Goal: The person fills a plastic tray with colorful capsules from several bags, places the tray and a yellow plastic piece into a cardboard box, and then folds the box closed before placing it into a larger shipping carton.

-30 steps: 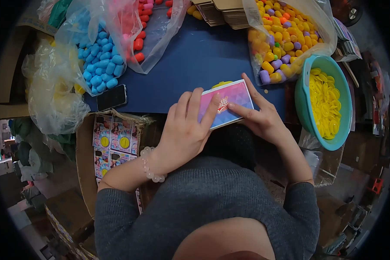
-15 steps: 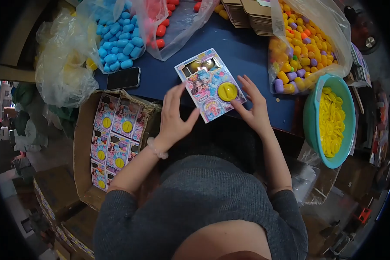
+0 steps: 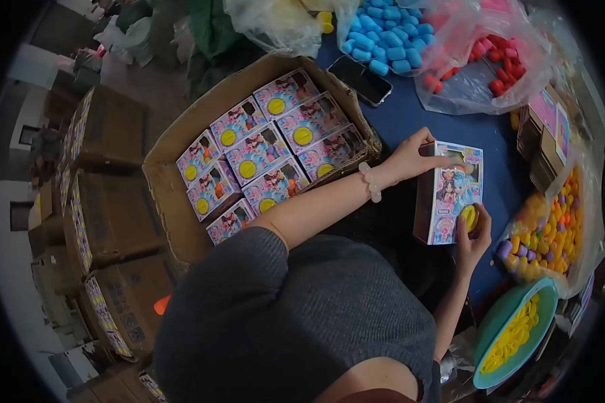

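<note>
Box (image 3: 448,195) upright over table (image 3: 410,114) edge, gripped by both hands: left (image 3: 410,158) at top, right (image 3: 474,232) on yellow disc. Keep grip square; carton (image 3: 181,201) at left holds packed boxes.

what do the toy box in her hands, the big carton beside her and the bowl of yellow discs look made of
Toy box: printed card with a glossy look, sharp folded edges, and what may be a clear window near the top. Big carton: plain brown corrugated cardboard, matte, with a frayed, bent rim. Bowl: probably moulded plastic, smooth teal with a rounded rim. Both hands, left hand and right hand, hold the toy box.
</note>
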`<state>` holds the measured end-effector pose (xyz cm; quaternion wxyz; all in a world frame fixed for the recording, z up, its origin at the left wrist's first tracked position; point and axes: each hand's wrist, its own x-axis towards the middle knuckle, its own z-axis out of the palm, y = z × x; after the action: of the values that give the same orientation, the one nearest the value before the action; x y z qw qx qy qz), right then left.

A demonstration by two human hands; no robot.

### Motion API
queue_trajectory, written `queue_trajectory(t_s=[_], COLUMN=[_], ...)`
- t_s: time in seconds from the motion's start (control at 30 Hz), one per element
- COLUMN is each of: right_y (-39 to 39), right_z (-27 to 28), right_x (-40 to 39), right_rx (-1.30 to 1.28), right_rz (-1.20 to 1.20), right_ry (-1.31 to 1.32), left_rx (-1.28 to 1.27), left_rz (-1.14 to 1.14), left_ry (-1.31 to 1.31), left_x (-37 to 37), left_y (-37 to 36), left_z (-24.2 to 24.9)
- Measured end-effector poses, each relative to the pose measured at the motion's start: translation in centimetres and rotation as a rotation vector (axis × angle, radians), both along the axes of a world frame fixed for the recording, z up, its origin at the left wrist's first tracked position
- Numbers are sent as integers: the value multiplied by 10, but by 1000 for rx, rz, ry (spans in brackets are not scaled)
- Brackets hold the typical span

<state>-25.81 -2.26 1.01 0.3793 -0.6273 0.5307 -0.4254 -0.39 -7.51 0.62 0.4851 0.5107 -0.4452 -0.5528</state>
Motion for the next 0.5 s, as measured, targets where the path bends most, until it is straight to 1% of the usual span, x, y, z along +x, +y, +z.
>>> queue_trajectory(t_s=[0.03, 0.1, 0.13, 0.17, 0.2, 0.23, 0.27, 0.33, 0.4, 0.47, 0.5], right_y=[6, 16, 24, 28, 30, 30, 29, 27, 25, 22, 21], right_z=[6, 18, 26, 40, 53, 63, 68, 72, 70, 61, 56], right_x=[7, 30, 41, 54, 67, 78, 84, 85, 86, 80, 79], right_rx=[44, 20, 1, -12, -77, -141, -191, -166, -145, -102, -101], right_rz=[29, 110, 163, 257, 355, 452, 465, 456, 448, 397, 396], right_ry=[-15, -59, -97, -119, -123, -127, -68, -65, -63, -76, -81], left_rx=[-44, -123, -40, -35, -31, -66, -35, 259, 351, 301, 336], left_rz=[50, 184, 163, 166, 168, 217, 255, 307, 561, 693, 751], left_ry=[-55, -64, 62, 119, 179, 127, 85, 376, 306, 227, 278], left_x=[7, 32, 56, 84, 116, 151, 201, 284, 348, 407, 420], left_y=[11, 36, 48, 59, 72, 84, 91, 130, 181, 231, 253], left_z=[8, 30, 43, 61, 81, 99, 97, 118, 124, 106, 97])
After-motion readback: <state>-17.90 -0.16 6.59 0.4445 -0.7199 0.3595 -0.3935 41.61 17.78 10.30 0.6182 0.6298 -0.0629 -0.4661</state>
